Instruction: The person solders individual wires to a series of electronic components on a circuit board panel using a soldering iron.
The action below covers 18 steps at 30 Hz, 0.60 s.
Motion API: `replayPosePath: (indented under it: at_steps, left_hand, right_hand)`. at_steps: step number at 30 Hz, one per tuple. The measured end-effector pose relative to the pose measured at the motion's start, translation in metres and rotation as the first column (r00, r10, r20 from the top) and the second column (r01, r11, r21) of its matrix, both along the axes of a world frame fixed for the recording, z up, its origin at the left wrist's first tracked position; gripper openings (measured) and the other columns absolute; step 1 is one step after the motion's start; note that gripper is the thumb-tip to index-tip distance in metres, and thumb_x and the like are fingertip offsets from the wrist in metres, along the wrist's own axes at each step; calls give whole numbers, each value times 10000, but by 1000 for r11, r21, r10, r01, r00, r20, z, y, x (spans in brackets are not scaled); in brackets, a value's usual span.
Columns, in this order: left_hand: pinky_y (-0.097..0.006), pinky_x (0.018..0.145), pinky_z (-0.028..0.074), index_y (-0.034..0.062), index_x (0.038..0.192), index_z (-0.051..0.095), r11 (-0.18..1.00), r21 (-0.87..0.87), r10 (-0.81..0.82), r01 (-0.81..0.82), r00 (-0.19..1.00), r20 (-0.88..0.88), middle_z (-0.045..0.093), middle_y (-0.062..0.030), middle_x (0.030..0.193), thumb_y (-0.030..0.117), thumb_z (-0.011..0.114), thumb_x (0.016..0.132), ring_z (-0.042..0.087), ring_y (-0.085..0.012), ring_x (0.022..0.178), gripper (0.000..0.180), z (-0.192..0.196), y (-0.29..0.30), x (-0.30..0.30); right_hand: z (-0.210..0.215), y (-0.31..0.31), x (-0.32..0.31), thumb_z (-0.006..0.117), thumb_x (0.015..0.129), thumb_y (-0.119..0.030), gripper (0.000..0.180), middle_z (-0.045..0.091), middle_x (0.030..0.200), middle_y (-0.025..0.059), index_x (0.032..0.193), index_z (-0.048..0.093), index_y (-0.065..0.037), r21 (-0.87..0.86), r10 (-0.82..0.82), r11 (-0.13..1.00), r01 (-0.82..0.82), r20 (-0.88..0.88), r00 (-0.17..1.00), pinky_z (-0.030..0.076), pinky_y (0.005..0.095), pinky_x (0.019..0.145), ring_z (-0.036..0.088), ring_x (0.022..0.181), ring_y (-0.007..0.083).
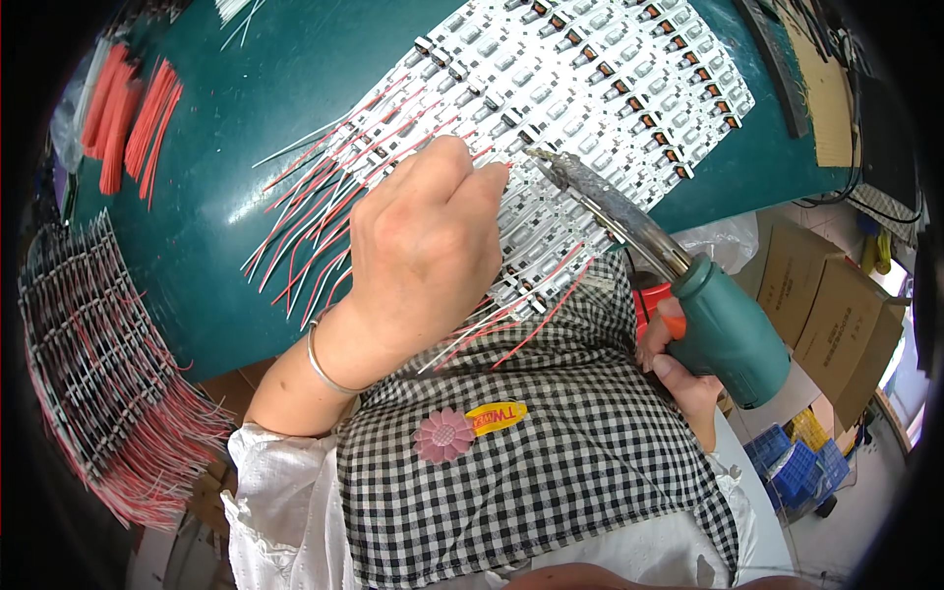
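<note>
A large white panel of small circuit boards (536, 74) lies across the table, with rows of metal parts on it. Red and white wires (305, 216) fan out from its left and near edges. Over the panel my left hand (423, 231) is closed in a pinch, a bit of red wire (508, 166) showing at its fingertips. My right hand (678, 369) grips a green soldering gun (733, 329) by its handle, a finger at the orange trigger. The gun's dark, crusted tip (541, 155) points at the panel, just right of my left fingertips. Whether it touches is hard to tell.
Bundles of red wires (118, 118) rest on the green table (236, 138) at the far left. A stack of wired boards (88, 344) hangs at the left edge. Cardboard boxes (816, 315) and blue plastic bins (801, 467) stand to the right. A dark bar (772, 64) lies at the far right.
</note>
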<state>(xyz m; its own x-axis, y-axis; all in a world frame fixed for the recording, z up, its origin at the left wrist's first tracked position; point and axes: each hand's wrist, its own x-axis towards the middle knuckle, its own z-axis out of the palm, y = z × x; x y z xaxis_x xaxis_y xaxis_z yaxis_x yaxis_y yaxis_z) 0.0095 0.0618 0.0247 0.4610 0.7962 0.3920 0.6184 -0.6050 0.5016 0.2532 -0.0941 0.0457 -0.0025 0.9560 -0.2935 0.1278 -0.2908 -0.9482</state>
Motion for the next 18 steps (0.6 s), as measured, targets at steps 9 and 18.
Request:
replayPosePath:
  at_steps: [9,18]
  left_hand:
    - [-323,495,433,14,806,676,994,108,-4,4,1000,-7,499,-56,700,-33,638,649,538,-202,607,169,0,4,2]
    - [-310,510,439,23,862,696,999,12,-44,44,999,-5,497,-49,702,-13,653,611,547,-206,630,257,1,-8,3]
  right_hand:
    - [1,-6,2,682,742,-96,536,537,652,85,1221,501,61,9,-126,992,127,-59,990,440,288,553,510,560,169]
    - [-8,-28,21,735,788,-73,564,632,991,90,1290,498,25,-69,-95,994,87,-130,987,512,320,771,603,829,173]
